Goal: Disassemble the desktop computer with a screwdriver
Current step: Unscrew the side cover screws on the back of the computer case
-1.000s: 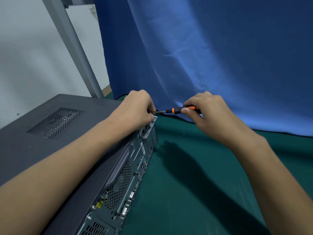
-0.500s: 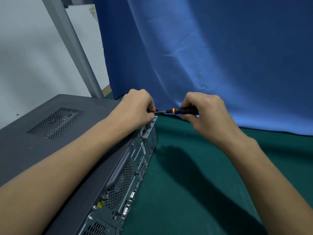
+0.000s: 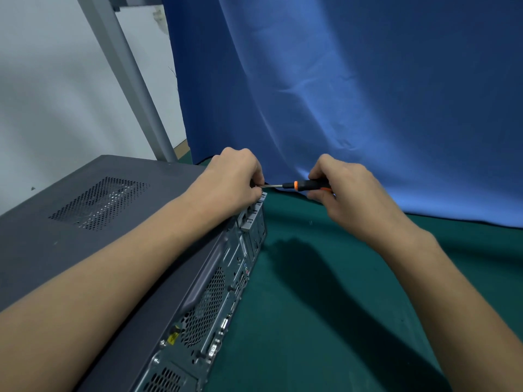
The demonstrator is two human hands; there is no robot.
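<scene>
A dark grey desktop computer case (image 3: 93, 222) lies flat on the green mat, its rear panel (image 3: 226, 290) with ports and vents facing right. My left hand (image 3: 232, 179) sits curled at the far top corner of the rear panel, its fingertips pinching the tip of the screwdriver shaft. A black screwdriver with an orange ring (image 3: 304, 184) points left at that corner, and my right hand (image 3: 345, 188) grips its handle. The screw itself is hidden by my left fingers.
A green mat (image 3: 325, 321) covers the table to the right of the case. A blue curtain (image 3: 353, 89) hangs close behind the hands. A grey metal post (image 3: 127, 80) slants up at the back left before a white wall.
My right hand has rolled round the screwdriver handle, showing more of the black grip and orange ring. The left hand and the case have stayed put.
</scene>
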